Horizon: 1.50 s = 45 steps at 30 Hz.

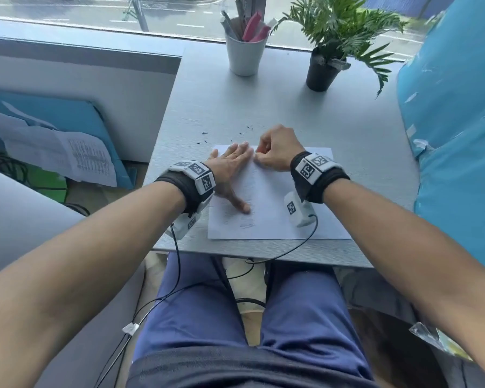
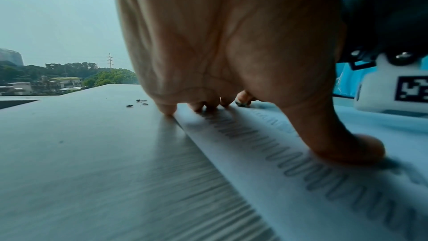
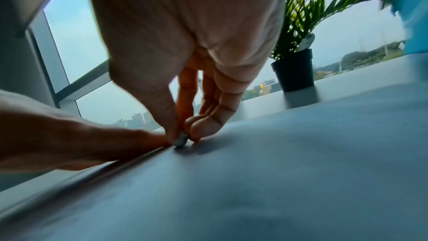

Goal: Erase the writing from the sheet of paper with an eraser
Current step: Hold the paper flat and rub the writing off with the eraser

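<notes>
Paper: one white sheet of paper point(image 1: 277, 208), lay flat near the front edge of the desk point(image 1: 361, 141), faint pencil rows left down its left half.
Left hand point(image 1: 230, 169): spread flat, fingers straight, pressed on the sheet's far-left part; thumb point(image 2: 352, 151) planted on the written rows.
Right hand point(image 1: 276, 149): curled, thumb and fingertips clamped on a small grey eraser point(image 3: 181, 141), worked at the sheet's far edge just beside the left fingertips.
Eraser: one, mostly hidden in the pinch; only its tip seen, touching the paper.
Step in hand: judged as rubbing out the top rows; most writing apparently remained.
Technique: short strokes best run away from the holding hand, so the sheet stays taut and does not buckle; light, even pressure; holding hand moved down ahead of each new row.
Risk: creasing or tearing at the free far edge.
Crumbs: several dark eraser shavings point(image 1: 205, 133) scattered on the desk beyond the sheet; exact count could not be told.
Far edge of desk: one white cup of pens point(image 1: 245, 54), one potted plant point(image 1: 322, 71).
</notes>
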Available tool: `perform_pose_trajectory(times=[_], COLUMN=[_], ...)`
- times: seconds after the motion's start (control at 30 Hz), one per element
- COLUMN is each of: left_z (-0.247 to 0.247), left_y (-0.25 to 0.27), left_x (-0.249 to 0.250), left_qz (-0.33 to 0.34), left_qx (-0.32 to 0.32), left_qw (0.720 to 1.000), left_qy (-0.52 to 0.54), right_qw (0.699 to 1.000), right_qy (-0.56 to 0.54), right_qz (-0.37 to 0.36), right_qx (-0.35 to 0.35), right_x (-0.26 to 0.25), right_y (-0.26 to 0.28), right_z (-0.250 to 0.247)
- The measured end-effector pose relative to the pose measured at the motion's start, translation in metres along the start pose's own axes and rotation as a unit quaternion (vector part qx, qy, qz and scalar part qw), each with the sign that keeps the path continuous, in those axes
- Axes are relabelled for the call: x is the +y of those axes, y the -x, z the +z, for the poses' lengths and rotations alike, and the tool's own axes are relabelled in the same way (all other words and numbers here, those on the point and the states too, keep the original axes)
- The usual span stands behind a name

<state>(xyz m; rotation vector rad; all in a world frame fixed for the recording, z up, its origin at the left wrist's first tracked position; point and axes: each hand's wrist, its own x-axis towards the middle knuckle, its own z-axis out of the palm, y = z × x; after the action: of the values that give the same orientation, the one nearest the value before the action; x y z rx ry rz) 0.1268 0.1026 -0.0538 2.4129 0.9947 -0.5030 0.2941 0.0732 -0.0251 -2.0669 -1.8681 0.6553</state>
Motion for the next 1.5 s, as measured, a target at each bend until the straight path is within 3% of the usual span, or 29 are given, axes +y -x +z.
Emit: perform_pose_trajectory(times=[0.07,0.2,0.4,0.57,0.73,0.93,1.07,1.13,1.27,1.3,1.43,1.5], left_z=[0.001,-0.001,0.001,-0.002,-0.004,-0.003,-0.002,-0.001,-0.005,-0.005,-0.003,-0.003], left_y=[-0.001,-0.001,-0.002,-0.003,0.0,-0.004,-0.003,-0.003,-0.003,-0.003,-0.004,-0.003], left_x=[0.002,0.003,0.001,0.006,0.014,0.011,0.011,0.011,0.011,0.011,0.011,0.012], left_qz=[-0.003,-0.003,-0.007,-0.026,-0.041,-0.046,-0.041,-0.044,-0.045,-0.044,-0.042,-0.046], left_qx=[0.0,-0.007,-0.001,-0.012,-0.013,-0.022,-0.011,-0.013,-0.029,-0.031,-0.029,-0.036], left_qw=[1.0,1.0,1.0,1.0,0.999,0.999,0.999,0.999,0.998,0.998,0.998,0.998], left_qy=[-0.005,-0.014,-0.005,-0.01,-0.02,-0.017,-0.012,-0.015,-0.016,-0.015,-0.019,-0.027], right_qw=[1.0,0.992,0.999,0.993,1.0,0.99,1.0,1.0,0.989,0.989,1.0,0.998], right_qy=[0.0,-0.003,0.026,0.017,0.013,0.002,-0.004,-0.008,-0.002,-0.001,0.016,0.018], right_qz=[-0.006,-0.076,0.016,-0.061,0.013,-0.071,-0.005,-0.02,-0.084,-0.078,-0.022,-0.045], right_qx=[0.004,-0.101,0.024,-0.098,0.016,-0.121,-0.008,-0.018,-0.122,-0.122,-0.012,-0.038], right_x=[-0.006,-0.022,0.008,-0.013,0.009,-0.011,0.01,0.006,-0.008,-0.005,0.014,0.008], right_y=[0.007,0.04,-0.003,0.038,-0.001,0.042,0.003,0.01,0.045,0.038,-0.001,0.012], right_z=[0.009,0.021,-0.002,0.019,-0.007,0.02,-0.007,-0.001,0.021,0.016,-0.01,0.0])
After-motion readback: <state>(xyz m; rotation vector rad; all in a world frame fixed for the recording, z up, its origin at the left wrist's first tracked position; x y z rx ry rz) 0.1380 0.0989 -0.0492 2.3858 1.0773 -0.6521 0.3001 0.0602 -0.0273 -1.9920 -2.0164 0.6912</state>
